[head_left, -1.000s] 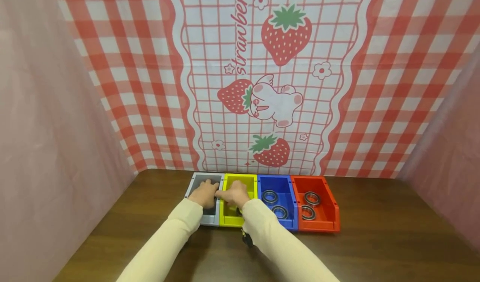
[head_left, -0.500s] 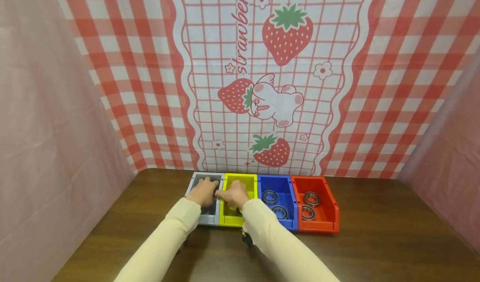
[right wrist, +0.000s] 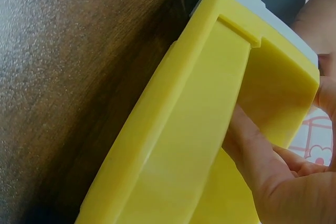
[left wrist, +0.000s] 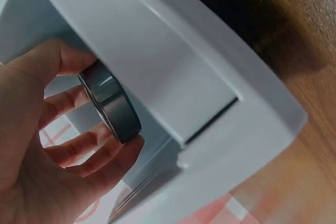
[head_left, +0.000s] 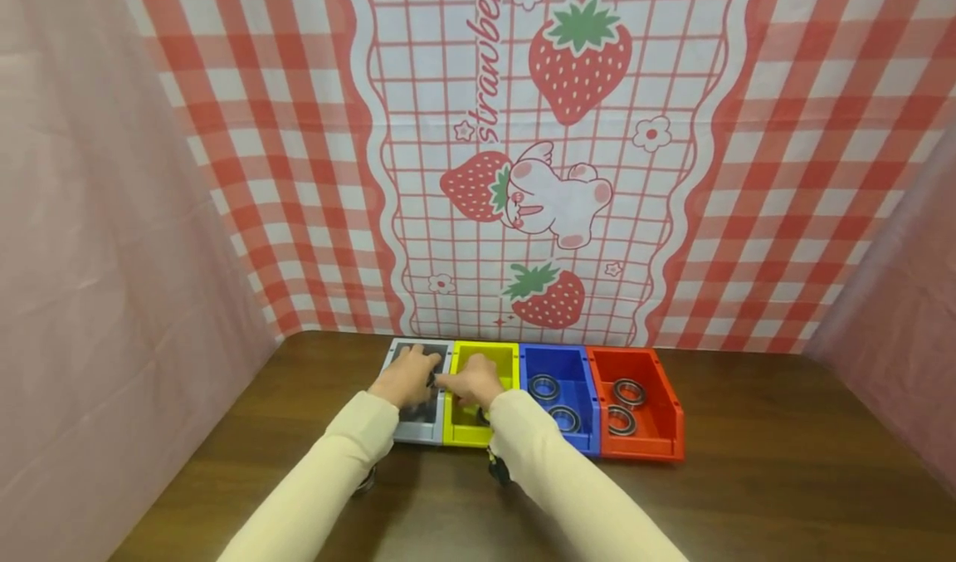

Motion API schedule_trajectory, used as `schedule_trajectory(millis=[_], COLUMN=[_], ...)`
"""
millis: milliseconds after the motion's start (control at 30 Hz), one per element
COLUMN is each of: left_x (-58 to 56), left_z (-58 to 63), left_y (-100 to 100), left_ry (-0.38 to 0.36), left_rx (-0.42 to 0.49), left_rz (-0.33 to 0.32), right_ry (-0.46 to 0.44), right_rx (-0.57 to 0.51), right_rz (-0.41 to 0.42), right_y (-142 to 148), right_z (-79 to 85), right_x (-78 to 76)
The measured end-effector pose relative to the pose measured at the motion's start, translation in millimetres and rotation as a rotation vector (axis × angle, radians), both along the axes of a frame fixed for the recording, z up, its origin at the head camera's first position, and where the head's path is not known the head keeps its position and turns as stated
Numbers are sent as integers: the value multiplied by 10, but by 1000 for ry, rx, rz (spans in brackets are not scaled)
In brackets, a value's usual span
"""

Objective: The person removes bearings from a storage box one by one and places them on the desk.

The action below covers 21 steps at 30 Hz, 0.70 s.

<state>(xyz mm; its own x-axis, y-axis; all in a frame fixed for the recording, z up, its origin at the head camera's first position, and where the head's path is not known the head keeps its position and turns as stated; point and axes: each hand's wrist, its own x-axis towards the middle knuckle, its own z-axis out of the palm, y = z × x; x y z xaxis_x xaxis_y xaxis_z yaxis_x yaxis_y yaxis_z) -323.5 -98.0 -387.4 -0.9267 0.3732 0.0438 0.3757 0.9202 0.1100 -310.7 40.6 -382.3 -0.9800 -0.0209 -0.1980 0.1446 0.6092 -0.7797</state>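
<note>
My left hand [head_left: 406,377] reaches into the grey bin [left wrist: 157,45] at the row's left end. In the left wrist view its thumb and fingers pinch a ball bearing [left wrist: 114,104], tilted on edge near the bin's front wall. My right hand [head_left: 475,382] is in the yellow bin [right wrist: 173,145] next to it, with one finger stretched toward the wall shared with the grey bin. The right wrist view shows a digit [right wrist: 252,148] dipping behind the yellow front lip; whether that hand holds anything is hidden. Part of a dark ring [head_left: 483,416] shows below it.
A blue bin [head_left: 571,400] and a red bin [head_left: 657,408] continue the row to the right. Two bearings lie in the blue one [head_left: 543,387] and two in the red one [head_left: 628,392]. The wooden table [head_left: 784,462] ends at a strawberry-print cloth [head_left: 553,213].
The head view has shifted slightly. My left hand has moved a little within the grey bin, and a dark edge of the bearing now shows by its fingertips. My right hand stays put.
</note>
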Motion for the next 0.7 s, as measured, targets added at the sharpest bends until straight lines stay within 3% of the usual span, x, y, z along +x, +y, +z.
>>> schedule_trajectory(millis=[267, 700], left_x=[71, 180], left_z=[36, 86], left_y=[-29, -68], left_ry=[38, 57], left_rx=[13, 21], left_rz=[-34, -37], right_ry=[-8, -34], right_rx=[6, -23], right_rz=[-3, 0], right_y=[0, 14], right_z=[-20, -23], right_x=[-15, -24])
